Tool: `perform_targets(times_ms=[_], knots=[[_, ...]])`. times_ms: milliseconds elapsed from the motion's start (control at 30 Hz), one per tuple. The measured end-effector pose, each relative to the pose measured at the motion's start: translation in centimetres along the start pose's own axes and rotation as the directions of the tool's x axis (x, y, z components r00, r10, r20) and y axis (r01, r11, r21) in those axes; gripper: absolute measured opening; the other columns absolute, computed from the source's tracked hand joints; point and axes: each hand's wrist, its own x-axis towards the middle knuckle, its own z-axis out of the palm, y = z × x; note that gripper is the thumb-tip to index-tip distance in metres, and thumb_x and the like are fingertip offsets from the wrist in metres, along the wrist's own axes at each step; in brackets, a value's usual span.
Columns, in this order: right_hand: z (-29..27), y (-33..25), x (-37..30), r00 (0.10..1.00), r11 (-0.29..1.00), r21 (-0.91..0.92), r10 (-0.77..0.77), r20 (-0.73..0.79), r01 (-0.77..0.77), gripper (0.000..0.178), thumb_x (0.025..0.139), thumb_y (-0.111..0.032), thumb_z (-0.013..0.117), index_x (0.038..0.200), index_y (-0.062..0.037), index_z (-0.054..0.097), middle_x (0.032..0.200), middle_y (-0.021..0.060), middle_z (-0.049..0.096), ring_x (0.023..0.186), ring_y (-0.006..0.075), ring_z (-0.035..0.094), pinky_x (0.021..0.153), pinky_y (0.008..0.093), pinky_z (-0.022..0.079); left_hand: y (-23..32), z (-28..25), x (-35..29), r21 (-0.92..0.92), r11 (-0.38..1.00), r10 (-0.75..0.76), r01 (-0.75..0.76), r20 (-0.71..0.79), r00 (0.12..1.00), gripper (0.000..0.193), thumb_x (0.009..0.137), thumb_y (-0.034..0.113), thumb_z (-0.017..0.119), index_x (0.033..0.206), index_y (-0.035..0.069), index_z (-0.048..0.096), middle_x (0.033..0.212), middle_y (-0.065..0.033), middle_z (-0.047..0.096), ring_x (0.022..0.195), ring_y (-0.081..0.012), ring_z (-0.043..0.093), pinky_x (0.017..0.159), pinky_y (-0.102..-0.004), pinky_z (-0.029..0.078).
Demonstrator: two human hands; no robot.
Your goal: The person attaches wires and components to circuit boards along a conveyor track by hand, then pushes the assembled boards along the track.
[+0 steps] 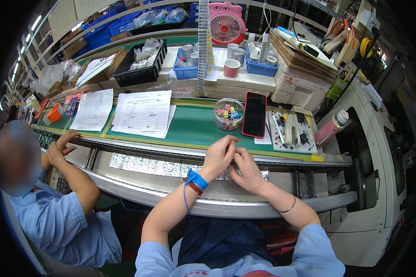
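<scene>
1. Our left hand (pixel 218 157) and right hand (pixel 247 170) meet at the near edge of the green conveyor belt (pixel 189 127), fingertips touching.
2. Both hands have fingers curled inward; whether they pinch any small part, we cannot tell.
3. Just beyond the hands stands a clear round tub (pixel 228 114) of small coloured parts.
4. A red-cased phone (pixel 254 114) lies right of the tub, screen dark.
5. Further right sits a white tray (pixel 291 130) of small tools.
6. Printed sheets (pixel 142 112) lie on the belt to the left.
7. A blue wrist strap (pixel 197 178) circles our left wrist.
8. Far left, a co-worker's clasped hands (pixel 61 147) rest at the belt edge.
</scene>
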Motion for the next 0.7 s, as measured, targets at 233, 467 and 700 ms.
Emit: perform_targets(times_ms=[233,467,700], knots=[[-0.14,-0.03,0.11,1.000,1.000,0.009,0.005,0.012,-0.005,0.042,0.076,0.000,0.060,0.116,0.0024,0.048,0.116,0.0170,0.045,0.107,0.0345,0.047,0.092,0.0403,0.039,-0.23,0.03,0.11,0.011,1.000,0.010,-0.010,-0.006,1.000,0.015,0.093,0.009,0.049,0.098,0.001,0.060,0.077,-0.0154,0.063,0.069,-0.0279,0.063,0.061,-0.0347,0.048],[-0.24,-0.12,0.08,1.000,1.000,0.013,0.006,0.021,-0.006,0.043,0.076,0.000,0.060,0.116,0.0026,0.048,0.117,0.0172,0.045,0.108,0.0351,0.047,0.092,0.0405,0.039,-0.10,0.01,0.06,0.010,1.000,0.014,-0.014,-0.006,1.000,0.015,0.093,0.009,0.049,0.099,0.001,0.060,0.078,-0.0155,0.063,0.069,-0.0284,0.063,0.061,-0.0350,0.048],[-0.18,-0.13,0.04,1.000,1.000,0.014,0.010,0.017,-0.010,0.042,0.076,0.000,0.060,0.116,0.0026,0.048,0.117,0.0171,0.045,0.109,0.0349,0.047,0.092,0.0405,0.039,-0.15,0.07,0.02,0.008,1.000,0.015,-0.015,-0.009,1.000,0.015,0.093,0.009,0.049,0.099,0.001,0.060,0.079,-0.0159,0.063,0.070,-0.0288,0.063,0.062,-0.0351,0.048]])
